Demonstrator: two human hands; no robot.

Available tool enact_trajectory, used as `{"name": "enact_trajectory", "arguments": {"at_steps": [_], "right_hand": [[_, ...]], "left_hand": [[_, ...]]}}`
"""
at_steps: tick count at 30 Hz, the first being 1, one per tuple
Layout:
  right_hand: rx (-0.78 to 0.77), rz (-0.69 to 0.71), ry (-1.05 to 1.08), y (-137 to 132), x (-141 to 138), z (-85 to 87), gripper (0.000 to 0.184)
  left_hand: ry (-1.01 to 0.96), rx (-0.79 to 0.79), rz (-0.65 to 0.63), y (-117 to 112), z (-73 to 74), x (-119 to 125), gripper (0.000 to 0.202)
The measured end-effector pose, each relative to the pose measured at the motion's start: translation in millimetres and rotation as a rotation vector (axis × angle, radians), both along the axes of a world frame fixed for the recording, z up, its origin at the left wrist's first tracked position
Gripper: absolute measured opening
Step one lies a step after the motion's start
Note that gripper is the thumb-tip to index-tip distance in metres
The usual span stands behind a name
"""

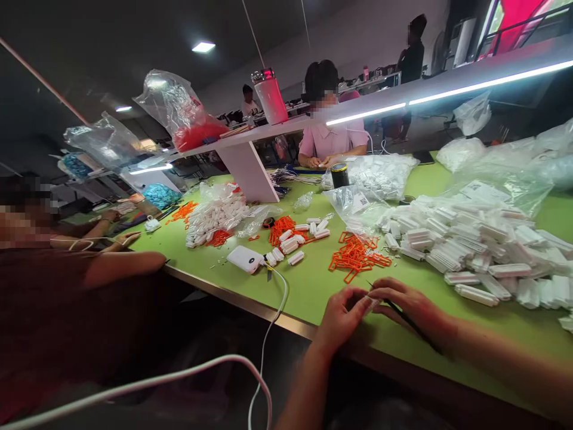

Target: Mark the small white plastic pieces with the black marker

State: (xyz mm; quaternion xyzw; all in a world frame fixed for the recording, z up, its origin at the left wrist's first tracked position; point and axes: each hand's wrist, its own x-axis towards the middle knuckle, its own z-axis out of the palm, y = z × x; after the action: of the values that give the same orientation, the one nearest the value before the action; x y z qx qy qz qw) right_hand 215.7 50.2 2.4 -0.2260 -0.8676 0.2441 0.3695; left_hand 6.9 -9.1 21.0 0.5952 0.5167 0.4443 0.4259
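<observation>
Near the table's front edge, my left hand point(341, 315) is closed in a pinch on a small whitish piece point(372, 303), mostly hidden by the fingers. My right hand point(409, 303) meets it from the other side, its fingertips at the same piece. A thin black pointed tool point(409, 319) is held in my right hand, its tip poking out above the fingers and its shaft slanting down under the palm. Just beyond my hands lies a heap of orange rectangular frames point(358, 255). To the right spreads a large pile of white oblong plastic pieces point(487, 239).
A white power bank point(245, 259) with a white cable point(282, 292) lies left of my hands, the cable hanging over the edge. Clear plastic bags point(380, 173) and a black tin point(339, 175) stand farther back under a lit shelf point(313, 119). Co-workers sit opposite and at left.
</observation>
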Motion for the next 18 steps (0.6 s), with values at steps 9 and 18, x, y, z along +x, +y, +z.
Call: {"name": "enact_trajectory", "arguments": {"at_steps": [9, 18], "right_hand": [[-0.106, -0.136, -0.12, 7.9, -0.3, -6.1, 0.039], [-0.308, -0.228, 0.073, 13.8, -2.1, 0.0, 0.031]], "left_hand": [[0.193, 0.153, 0.068, 1.0, -12.9, 4.0, 0.034], [0.274, 0.207, 0.109, 6.8, -16.7, 3.1, 0.019]]}}
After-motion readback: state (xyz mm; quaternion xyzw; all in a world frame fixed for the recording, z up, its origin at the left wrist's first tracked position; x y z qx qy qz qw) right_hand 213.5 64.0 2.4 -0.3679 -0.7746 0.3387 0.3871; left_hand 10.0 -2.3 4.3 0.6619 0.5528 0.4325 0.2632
